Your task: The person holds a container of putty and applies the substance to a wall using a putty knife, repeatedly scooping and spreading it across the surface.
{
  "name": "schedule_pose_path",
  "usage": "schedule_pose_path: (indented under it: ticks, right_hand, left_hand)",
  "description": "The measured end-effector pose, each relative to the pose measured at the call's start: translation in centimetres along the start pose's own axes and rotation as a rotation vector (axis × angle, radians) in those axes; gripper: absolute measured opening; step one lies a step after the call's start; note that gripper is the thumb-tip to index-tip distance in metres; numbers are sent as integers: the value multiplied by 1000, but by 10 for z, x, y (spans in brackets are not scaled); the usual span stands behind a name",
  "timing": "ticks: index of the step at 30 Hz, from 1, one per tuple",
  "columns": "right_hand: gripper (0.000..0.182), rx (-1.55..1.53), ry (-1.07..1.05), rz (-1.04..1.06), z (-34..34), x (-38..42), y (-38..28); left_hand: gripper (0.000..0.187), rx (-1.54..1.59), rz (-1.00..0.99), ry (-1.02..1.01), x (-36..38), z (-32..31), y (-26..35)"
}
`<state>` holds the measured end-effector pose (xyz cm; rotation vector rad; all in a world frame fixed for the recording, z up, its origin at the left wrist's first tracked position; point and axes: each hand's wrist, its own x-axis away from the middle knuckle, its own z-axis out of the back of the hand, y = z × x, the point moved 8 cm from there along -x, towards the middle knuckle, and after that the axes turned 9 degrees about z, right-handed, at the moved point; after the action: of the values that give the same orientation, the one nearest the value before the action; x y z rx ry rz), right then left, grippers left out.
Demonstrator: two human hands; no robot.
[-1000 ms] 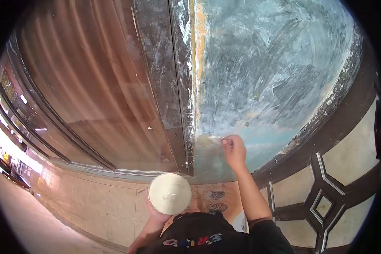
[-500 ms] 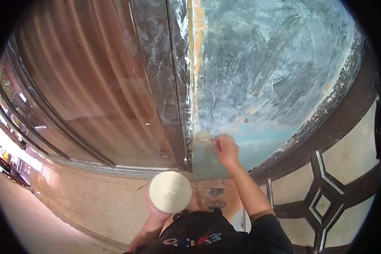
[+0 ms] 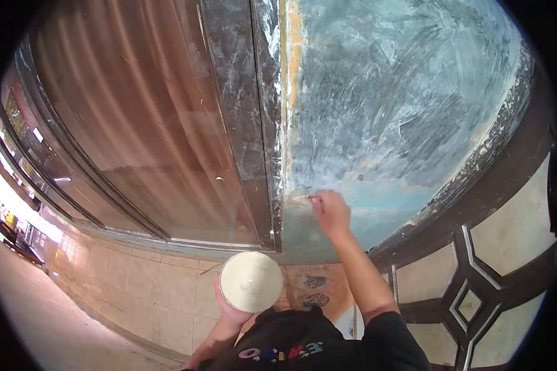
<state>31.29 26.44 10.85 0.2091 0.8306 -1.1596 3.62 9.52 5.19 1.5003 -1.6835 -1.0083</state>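
Note:
My left hand is wrapped round the side and underside of a round tub of cream-coloured paint, held in front of my body. A thin stick pokes out beside its rim. My right hand pinches what looks like a small paintbrush against the lower left of the blue-grey wall. Its tip is blurred and mostly merges with a wet beige patch on the wall. The patch lies next to the dark, paint-spattered window frame.
A large glass pane with a brown curtain behind it fills the left. On the right stands a dark door with pale panels. Beige tiles cover the floor, and a brown printed sheet lies below the wall.
My right hand has moved slightly up and the brush has turned, so less of it shows. The tub in my left hand has shifted a little right and down.

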Motion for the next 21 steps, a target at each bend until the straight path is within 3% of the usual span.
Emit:
schedule_pose_path:
  ticks: [1, 2, 4, 5, 7, 11, 13, 14, 16, 19, 20, 21]
  right_hand:
    - [10, -4, -3, 2, 5, -7, -2]
    - [11, 22, 37, -6, 22, -16, -8]
    - [11, 47, 73, -13, 37, -19, -17]
    - [12, 58, 6, 45, 33, -19, -25]
    - [16, 68, -128, 155, 11, -12, -34]
    - [9, 112, -172, 222, -26, -3, -28]
    - [9, 90, -96, 201, -4, -20, -34]
    - [9, 89, -98, 201, 8, -27, -39]
    - [14, 129, 11, 241, 40, -39, -52]
    - [12, 128, -43, 223, 33, -32, -54]
    - [10, 115, -89, 222, 27, -27, -54]
    - [10, 117, -89, 223, 16, -20, -49]
  left_hand:
    - [59, 471, 138, -52, 0, -9, -2]
    - [59, 472, 140, -46, 0, -11, 3]
    - [62, 900, 323, -26, 1, -16, -6]
    - [62, 902, 322, -22, 4, -13, -11]
    - [69, 214, 15, 12, 9, -1, 1]
    - [81, 156, -59, -4, 12, -15, 19]
    - [89, 578, 78, -18, 10, -20, 16]
    - [89, 579, 80, -15, 10, -19, 16]
    - [75, 434, 22, -92, 9, -22, 21]
    - [70, 213, -75, -204, 7, -22, 25]
    - [70, 214, -78, -203, 7, -6, 9]
    - [74, 93, -9, -60, 5, 27, -26]
